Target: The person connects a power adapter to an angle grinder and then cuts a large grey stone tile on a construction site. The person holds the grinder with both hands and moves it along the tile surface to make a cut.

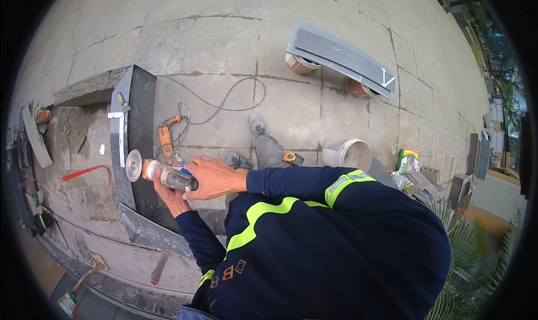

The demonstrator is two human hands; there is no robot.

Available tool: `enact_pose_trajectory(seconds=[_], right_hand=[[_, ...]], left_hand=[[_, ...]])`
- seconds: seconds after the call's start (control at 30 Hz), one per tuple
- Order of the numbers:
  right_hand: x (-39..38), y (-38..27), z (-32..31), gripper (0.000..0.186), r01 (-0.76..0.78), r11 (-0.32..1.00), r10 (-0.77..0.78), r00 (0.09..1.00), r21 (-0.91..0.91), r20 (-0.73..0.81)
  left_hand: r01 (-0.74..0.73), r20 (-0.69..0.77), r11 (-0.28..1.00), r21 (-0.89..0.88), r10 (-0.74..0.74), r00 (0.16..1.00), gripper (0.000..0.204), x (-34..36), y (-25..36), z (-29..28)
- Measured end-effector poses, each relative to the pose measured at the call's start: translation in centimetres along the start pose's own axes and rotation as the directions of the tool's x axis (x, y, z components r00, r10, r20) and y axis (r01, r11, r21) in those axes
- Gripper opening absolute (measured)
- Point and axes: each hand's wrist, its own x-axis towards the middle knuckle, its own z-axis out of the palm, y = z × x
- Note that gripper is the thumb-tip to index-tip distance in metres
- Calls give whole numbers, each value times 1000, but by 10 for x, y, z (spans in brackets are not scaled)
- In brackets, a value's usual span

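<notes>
An angle grinder [175, 177] with a clear-looking dusty body and an orange front section is held in both hands. Its round pale disc [134, 165] points left, over the near part of a dark stone slab [140, 101]. My left hand [167, 193] wraps the tool from below, close to its orange part. Around the rear of the body, my right hand [216, 177] is closed from above. A metal square [121, 132] lies along the slab, with a scraper [123, 101] beside its corner. Whether the disc spins cannot be told.
An orange corded power tool [166, 137] lies by my feet, its cable [224, 102] looping across the paving. A white bucket [347, 155] stands to the right. Grey slabs [336, 53] rest on buckets ahead. Left are a red saw frame [84, 173] and a rough trench [92, 135].
</notes>
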Motion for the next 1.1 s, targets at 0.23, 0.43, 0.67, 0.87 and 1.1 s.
enact_pose_trajectory(seconds=[0.23, 0.43, 0.67, 0.87, 1.1], right_hand=[[25, 68, -21, 70, -294, 948, 241, 915, -126, -323], [5, 186, -125, 63, -449, 887, 456, 807, 111, -375], [-43, 325, -278, 63, -451, 672, 700, 647, 587, -304], [-113, 421, -363, 58, -215, 421, 850, 432, 881, -301], [-201, 508, -432, 42, 294, 259, 929, 186, 920, -321]], left_hand=[[99, 16, 963, 252, -107, 994, 24, 74, -98, 105], [283, -7, 823, 492, -322, 947, 32, 115, -199, 242], [423, -155, 732, 534, -407, 900, 56, 214, -301, 344], [143, -23, 595, 791, -205, 978, 85, 345, -321, 341], [-387, 324, -127, 913, -351, 879, 76, 429, -333, 350]])
